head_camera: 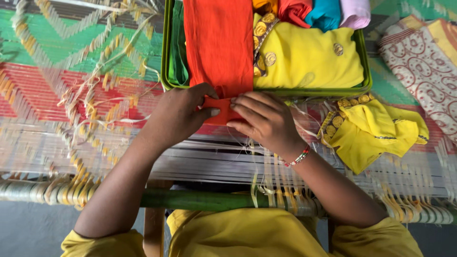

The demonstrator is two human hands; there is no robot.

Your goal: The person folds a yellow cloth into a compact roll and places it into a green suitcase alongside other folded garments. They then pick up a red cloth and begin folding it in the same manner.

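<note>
Where the orange cloth hangs over the green tray's near rim, the left hand and right hand pinch its end together, fingertips nearly touching.

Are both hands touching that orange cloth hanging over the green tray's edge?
Touching. The head view shows the left hand and right hand pinching the orange cloth at its lower end.

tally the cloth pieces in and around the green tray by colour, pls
Orange: 2, the long cloth under both hands, left hand, right hand, and a roll
Yellow: 2, in the tray and beside it
Green: 1
Red: 1
Blue: 1
Lilac: 1
Patterned cream: 1
Total: 9
</note>
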